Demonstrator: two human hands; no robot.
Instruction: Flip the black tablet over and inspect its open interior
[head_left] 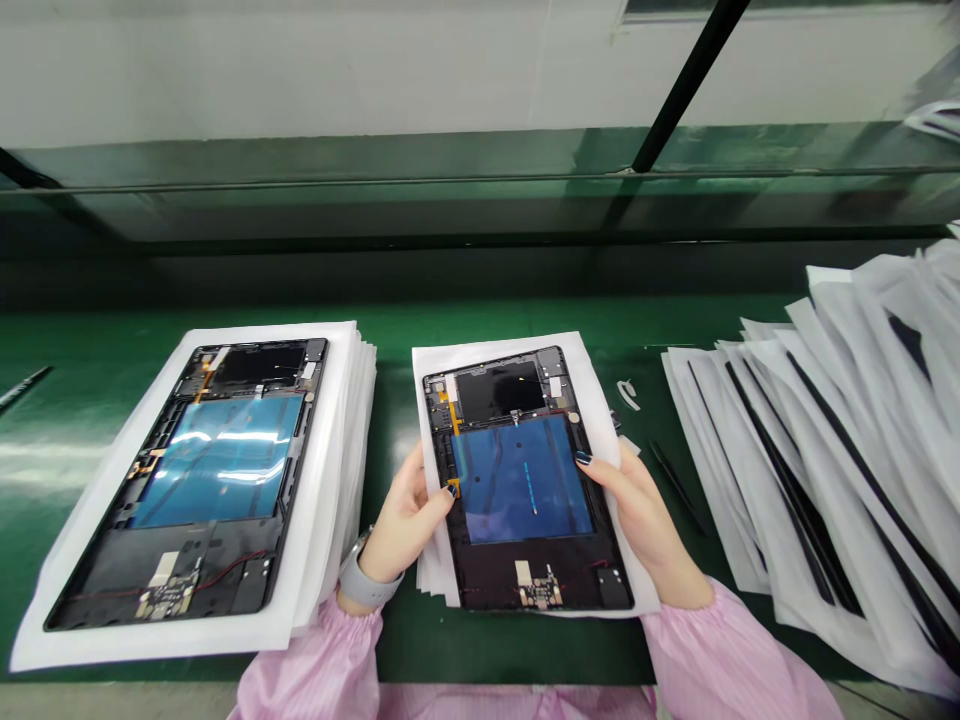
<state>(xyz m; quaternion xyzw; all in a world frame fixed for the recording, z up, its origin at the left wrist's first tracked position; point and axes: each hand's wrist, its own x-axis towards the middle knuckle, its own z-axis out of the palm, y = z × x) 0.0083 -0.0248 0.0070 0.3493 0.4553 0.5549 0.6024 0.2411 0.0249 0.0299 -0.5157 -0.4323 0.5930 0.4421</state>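
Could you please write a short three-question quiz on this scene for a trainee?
1. True or false: the left hand has a grey strap at its wrist.
2. The right hand grips the edge of: A) the grey strap; B) the middle opened device; C) a thin black tool.
3. Fill in: the other opened device lies on a stack of ____ sheets.

Key: 1. True; 2. B; 3. white

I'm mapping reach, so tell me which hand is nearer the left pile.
Left. The left hand is just right of the left pile, on the left edge of the held tablet; the right hand is farther off, on its right edge.
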